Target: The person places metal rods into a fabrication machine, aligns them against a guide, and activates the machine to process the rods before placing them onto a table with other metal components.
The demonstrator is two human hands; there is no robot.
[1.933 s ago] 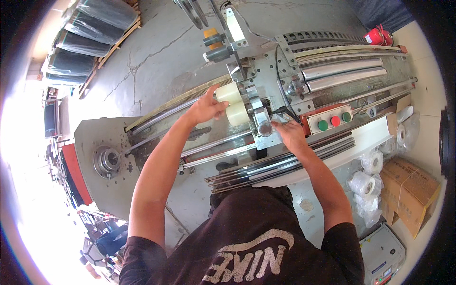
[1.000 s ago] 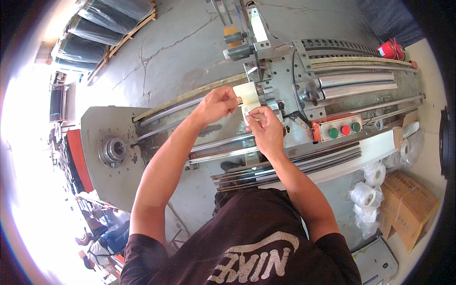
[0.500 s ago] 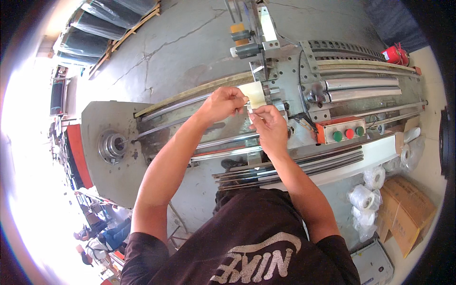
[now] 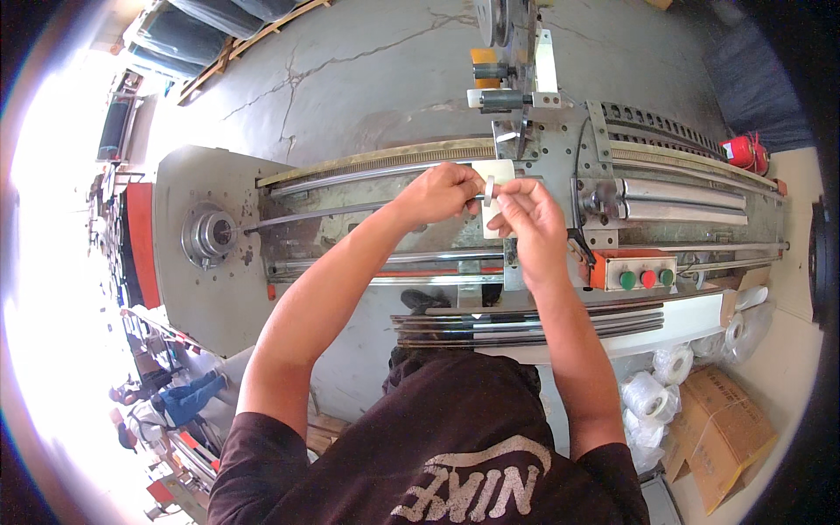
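A cream roll of tape (image 4: 500, 169) sits on the carriage of a long grey machine (image 4: 350, 236). Both my hands meet in front of the roll. My left hand (image 4: 440, 192) pinches a narrow pale strip of tape (image 4: 488, 187) from the left. My right hand (image 4: 530, 219) pinches the same strip from the right, fingers closed on it. The lower part of the roll shows between my hands; the rest is hidden behind my fingers.
An orange control box (image 4: 643, 276) with green and red buttons sits right of my hands. Long metal strips (image 4: 525, 325) lie along the machine's near side. White rolls in bags (image 4: 652, 395) and a cardboard box (image 4: 719, 433) stand at lower right, a red extinguisher (image 4: 744, 153) at far right.
My right hand has left the carriage near the button box and come up to the cream roll. Both hands have closed together on the tape end. The view has shifted right.
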